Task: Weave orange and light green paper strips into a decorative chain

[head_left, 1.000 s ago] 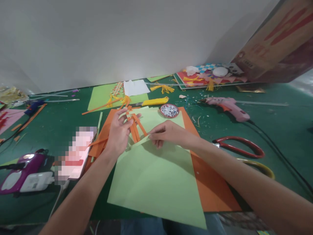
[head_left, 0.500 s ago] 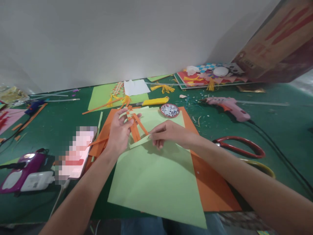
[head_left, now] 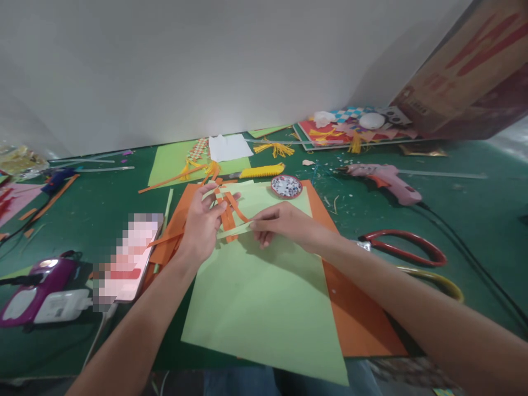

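My left hand is closed on a small weave of orange paper strips and pale green ones, pinched near its upper end. Loose orange ends hang down to the right of the thumb. Between the fingertips of my right hand is a light green paper strip, which runs leftward across the hanging orange ends. One orange strip bends over to the right fingertips; whether they grip it too I cannot tell. Beneath both hands lies a light green paper sheet on top of orange paper.
A round dish of beads and a yellow cutter lie beyond the hands. To the right are a pink glue gun and red-handled scissors. A phone and a purple power strip are at left.
My right hand has shifted slightly up and left, bringing the green strip closer over the orange ends. The right-hand orange strip now bends more. My left hand has barely moved.
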`<state>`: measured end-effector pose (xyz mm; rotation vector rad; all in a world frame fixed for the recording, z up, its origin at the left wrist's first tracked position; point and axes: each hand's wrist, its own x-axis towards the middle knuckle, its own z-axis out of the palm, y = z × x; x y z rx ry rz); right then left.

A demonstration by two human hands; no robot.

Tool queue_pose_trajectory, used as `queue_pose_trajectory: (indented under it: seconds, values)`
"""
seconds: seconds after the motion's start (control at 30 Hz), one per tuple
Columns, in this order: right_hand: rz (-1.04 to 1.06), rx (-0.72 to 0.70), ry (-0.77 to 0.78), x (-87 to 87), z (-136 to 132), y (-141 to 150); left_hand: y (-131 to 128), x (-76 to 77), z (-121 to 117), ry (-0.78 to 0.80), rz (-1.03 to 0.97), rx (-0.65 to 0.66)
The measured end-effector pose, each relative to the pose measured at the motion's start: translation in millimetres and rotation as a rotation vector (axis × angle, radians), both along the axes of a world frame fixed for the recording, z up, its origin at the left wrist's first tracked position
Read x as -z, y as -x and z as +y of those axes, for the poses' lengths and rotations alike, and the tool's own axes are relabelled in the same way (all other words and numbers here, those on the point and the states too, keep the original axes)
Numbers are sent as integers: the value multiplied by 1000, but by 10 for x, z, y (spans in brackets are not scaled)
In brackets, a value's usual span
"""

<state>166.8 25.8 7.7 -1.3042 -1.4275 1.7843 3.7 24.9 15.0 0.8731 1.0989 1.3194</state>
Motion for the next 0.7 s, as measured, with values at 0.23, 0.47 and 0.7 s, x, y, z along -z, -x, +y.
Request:
queue_pose_trajectory:
  seconds: [0.23, 0.47, 0.7]
  values:
    - [-38, -8, -13, -32, 5, -23, 26, 23, 13, -11, 34, 15]
    - [-41, -34, -75, 14, -6, -5, 17, 42, 10, -38, -27, 25]
    - [-63, 39, -93, 20, -17, 50, 6, 40, 7, -10, -2, 14]
